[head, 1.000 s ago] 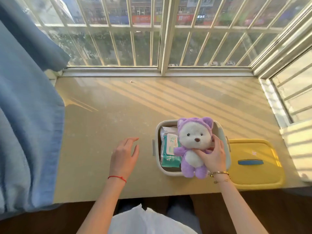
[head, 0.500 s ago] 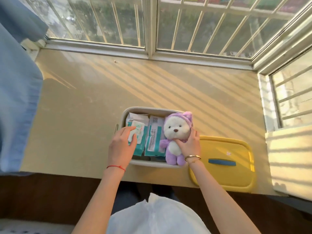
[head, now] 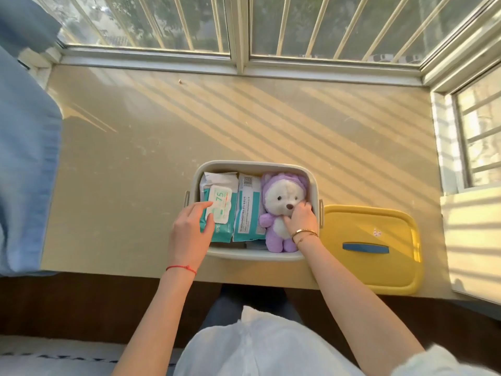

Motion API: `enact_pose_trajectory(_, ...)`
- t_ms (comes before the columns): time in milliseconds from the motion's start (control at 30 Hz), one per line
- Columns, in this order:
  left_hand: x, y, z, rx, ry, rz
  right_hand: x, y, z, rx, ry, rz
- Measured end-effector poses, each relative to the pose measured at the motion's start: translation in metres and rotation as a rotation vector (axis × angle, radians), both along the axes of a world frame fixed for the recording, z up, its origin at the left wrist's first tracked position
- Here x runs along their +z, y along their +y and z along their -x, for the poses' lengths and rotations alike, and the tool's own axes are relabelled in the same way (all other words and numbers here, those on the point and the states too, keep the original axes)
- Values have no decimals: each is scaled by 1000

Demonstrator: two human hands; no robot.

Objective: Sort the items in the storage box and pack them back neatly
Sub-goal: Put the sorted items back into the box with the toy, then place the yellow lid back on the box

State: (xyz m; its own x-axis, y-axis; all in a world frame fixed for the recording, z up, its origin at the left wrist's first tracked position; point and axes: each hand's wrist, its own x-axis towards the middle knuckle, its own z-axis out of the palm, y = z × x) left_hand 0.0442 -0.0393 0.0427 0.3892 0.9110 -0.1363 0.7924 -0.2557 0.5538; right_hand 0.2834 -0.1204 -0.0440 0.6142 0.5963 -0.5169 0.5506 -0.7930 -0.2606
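The storage box is sitting on the table at about 6 o'clock from the window, and the packing-back step is looking nearly finished. Two wipe packs are lying side by side inside: the left wipe pack under the left hand, whose fingers are resting flat and spread on it, gripping nothing, and the second wipe pack just beside it. At the box's 3 o'clock side the right hand is pressing the purple plush bear down into the remaining gap, fingers curled loosely against its chest. The yellow lid is lying off at 3 o'clock of the box. The next move is probably calling for seating the bear fully, then fetching the lid.
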Motion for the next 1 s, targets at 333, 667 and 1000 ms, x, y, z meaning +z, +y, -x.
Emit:
enact_pose_trajectory(333,10,14,-4,-155,-37,-48,22,-45,25,-106,-79,-371)
enact_pose_trajectory(667,17,-39,-51,-337,-101,-101,51,-141,-5,-168,-243,-522)
enact_pose_trajectory(1000,-15,-168,-138,-400,-134,-70,29,-262,-110,-340,-189,-451)
